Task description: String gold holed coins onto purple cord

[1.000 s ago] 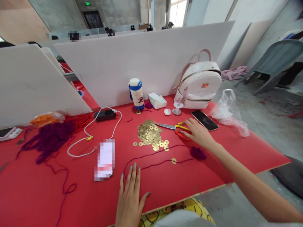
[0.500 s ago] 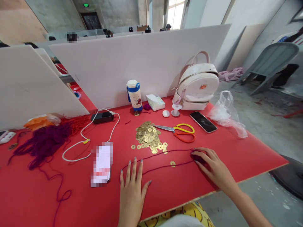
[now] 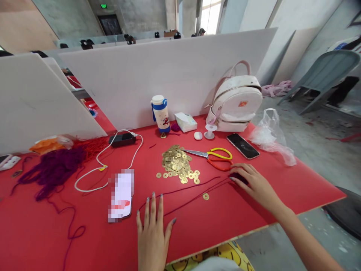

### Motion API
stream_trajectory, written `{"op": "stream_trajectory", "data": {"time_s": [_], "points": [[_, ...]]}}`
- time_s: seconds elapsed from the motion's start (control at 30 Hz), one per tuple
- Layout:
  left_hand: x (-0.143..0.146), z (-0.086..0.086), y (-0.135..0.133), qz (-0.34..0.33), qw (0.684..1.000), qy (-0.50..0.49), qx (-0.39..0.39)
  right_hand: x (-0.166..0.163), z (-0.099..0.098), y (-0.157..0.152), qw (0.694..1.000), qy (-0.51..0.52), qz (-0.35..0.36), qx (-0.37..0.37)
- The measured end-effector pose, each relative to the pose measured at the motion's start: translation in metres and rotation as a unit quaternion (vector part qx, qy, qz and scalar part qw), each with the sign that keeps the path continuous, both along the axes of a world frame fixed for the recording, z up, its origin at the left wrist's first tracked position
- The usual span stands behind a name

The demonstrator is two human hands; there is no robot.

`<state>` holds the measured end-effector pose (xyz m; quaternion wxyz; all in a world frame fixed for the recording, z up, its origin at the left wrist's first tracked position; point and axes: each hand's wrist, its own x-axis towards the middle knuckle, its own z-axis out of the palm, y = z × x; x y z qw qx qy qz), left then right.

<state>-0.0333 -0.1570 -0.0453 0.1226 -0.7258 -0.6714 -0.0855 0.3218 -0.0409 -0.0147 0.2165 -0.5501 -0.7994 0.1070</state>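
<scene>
My left hand (image 3: 152, 229) lies flat on the red table (image 3: 42, 241) with fingers spread, its fingertips pressing the near end of a dark purple cord (image 3: 186, 188). My right hand (image 3: 254, 184) rests palm down over a small purple yarn bundle (image 3: 240, 177) at the cord's far end, fingers curled over it. A single gold coin (image 3: 205, 196) lies between the two cord strands. A pile of gold coins (image 3: 177, 162) sits just beyond the cord. Yellow and red handled scissors (image 3: 214, 156) lie right of the pile.
A blurred phone (image 3: 121, 195) lies left of my left hand, a black phone (image 3: 242, 145) at the right. A water bottle (image 3: 160, 113), tissue pack (image 3: 185, 121), empty spool (image 3: 210, 131) and white backpack (image 3: 238, 101) stand along the white divider. Purple yarn (image 3: 53, 169), a charger cable (image 3: 113, 165) at left.
My right hand left the scissors, dropped onto the purple yarn bundle and has now drawn it back up toward the scissors, pulling the cord straighter. My left hand slid slightly nearer.
</scene>
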Motion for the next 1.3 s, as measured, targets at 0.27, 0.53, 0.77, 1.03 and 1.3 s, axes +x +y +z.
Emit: {"op": "stream_trajectory", "data": {"time_s": [0.27,0.53,0.77,1.03,1.3], "points": [[0.003,0.004,0.0,-0.012,1.0,-0.018,0.017,-0.046,0.009,0.052,0.997,-0.07,-0.012,0.005],[0.003,0.002,-0.001,-0.003,1.0,-0.024,0.011,-0.066,0.005,0.098,0.988,-0.129,-0.062,-0.052],[0.003,0.001,-0.001,-0.009,0.999,-0.028,0.015,-0.051,0.009,0.104,0.982,-0.142,-0.073,-0.106],[0.002,0.0,-0.001,0.002,0.999,-0.033,0.017,-0.043,0.01,0.093,0.977,-0.166,-0.063,-0.116],[0.003,0.001,0.0,0.023,0.999,-0.043,0.006,-0.051,0.022,0.082,0.964,-0.192,-0.081,-0.165]]}}
